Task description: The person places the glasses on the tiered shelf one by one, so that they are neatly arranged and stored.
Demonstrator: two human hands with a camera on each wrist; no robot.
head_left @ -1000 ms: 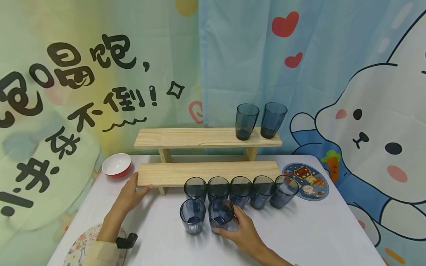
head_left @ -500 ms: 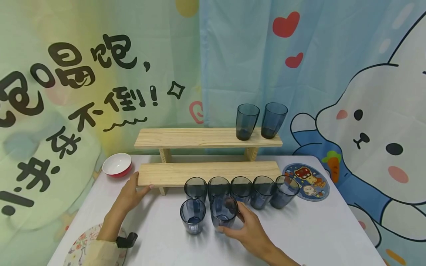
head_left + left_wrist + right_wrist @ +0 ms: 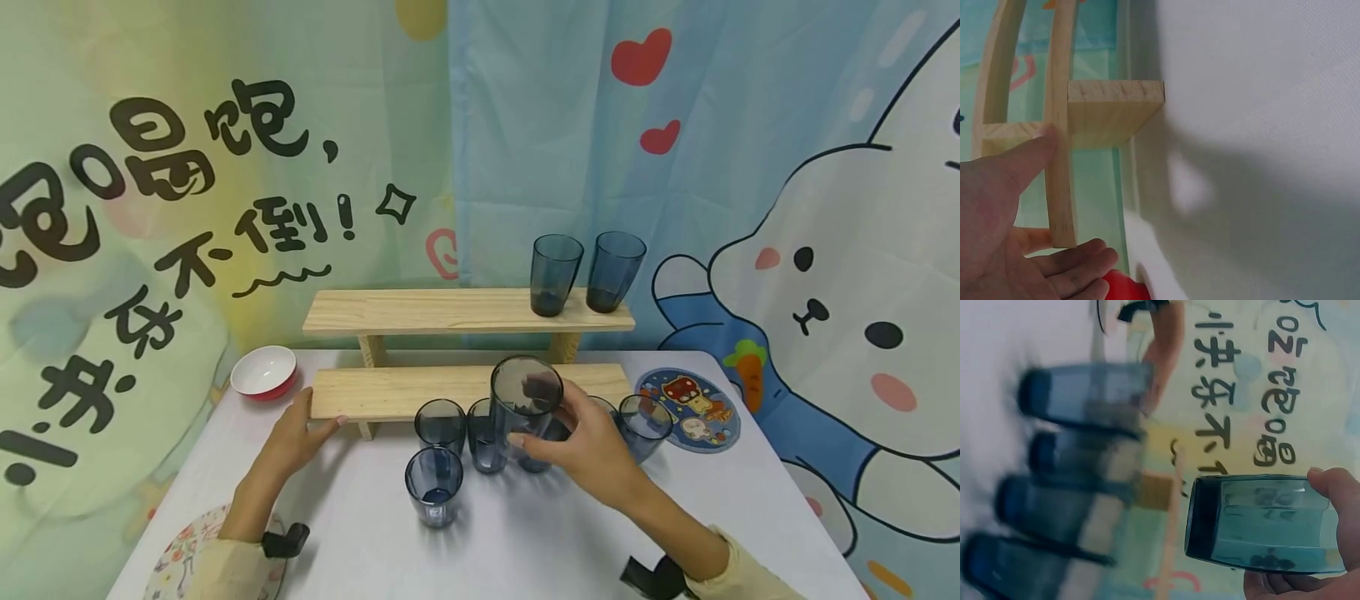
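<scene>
My right hand (image 3: 596, 446) grips a blue-tinted glass tumbler (image 3: 517, 400), lifted in front of the lower board. In the right wrist view the thumb and fingers lie on opposite sides of that held tumbler (image 3: 1272, 519), near its mouth. At the left end of a two-tier wooden shelf (image 3: 375, 392), my left hand (image 3: 292, 442) holds the lower board; its thumb presses the edge in the left wrist view. A row of similar tumblers (image 3: 440, 425) stands before the shelf, partly hidden by the right hand. One tumbler (image 3: 435, 492) is nearer me.
Two tumblers (image 3: 557, 275) stand on the right of the upper board (image 3: 420, 310). A red-and-white bowl (image 3: 262, 372) sits left of the shelf, a round blue cartoon mat (image 3: 697, 412) on the right. A patterned round mat (image 3: 176, 558) lies under the left forearm.
The right hand has raised the tumbler from the near row, moving it up and forward toward the lower board. The left hand stays on the shelf.
</scene>
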